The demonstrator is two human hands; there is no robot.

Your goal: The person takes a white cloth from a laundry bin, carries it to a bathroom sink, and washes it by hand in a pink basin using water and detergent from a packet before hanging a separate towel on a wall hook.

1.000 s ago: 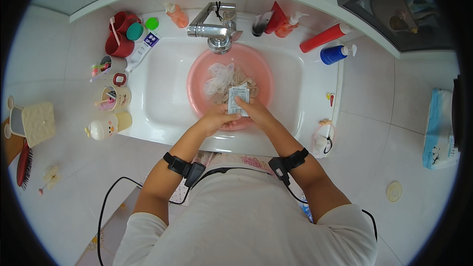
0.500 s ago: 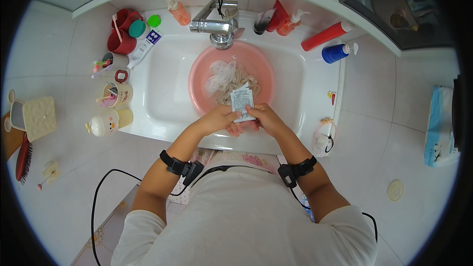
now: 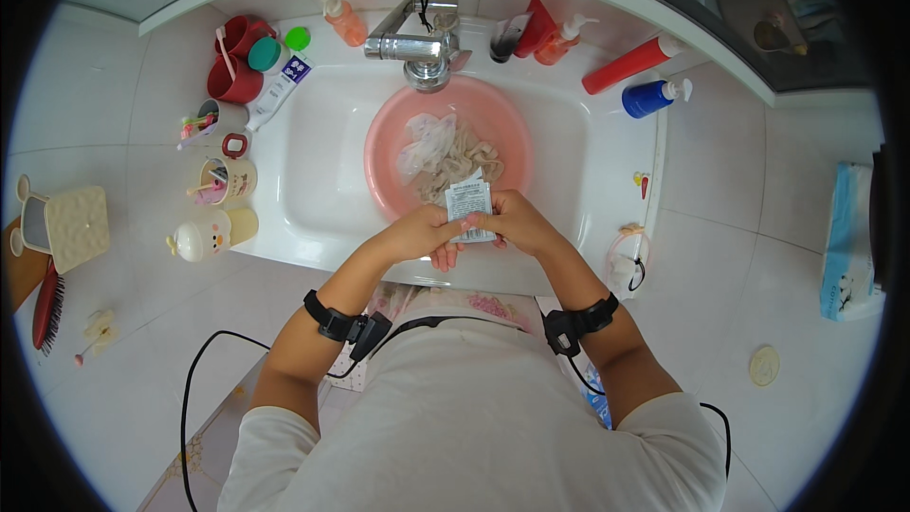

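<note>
Small white printed packets [image 3: 468, 199], apparently a few stacked in a loose fan, are held between my two hands over the near rim of a pink basin [image 3: 381, 166]. My left hand [image 3: 422, 230] closes on their left side, its thumb in front and its other fingers below and behind. From the right, my right hand [image 3: 513, 220] grips them too, its thumb laid across the lower front to meet the left thumb. Inside the basin lie a crumpled beige cloth [image 3: 469, 152] and a whitish, see-through crumpled piece [image 3: 427, 142], perhaps plastic or thin fabric.
The basin stands in a white sink [image 3: 318, 147] under a chrome faucet [image 3: 427, 52]. Red cups [image 3: 234, 81], a toothpaste tube [image 3: 280, 92] and holders line the left ledge. Pump bottles, among them a blue one [image 3: 649, 99], stand at right. A black cable [image 3: 187, 398] hangs left.
My right thumb has slid down and left across the packets toward my left thumb. Both hands still hold the packets in nearly the same place.
</note>
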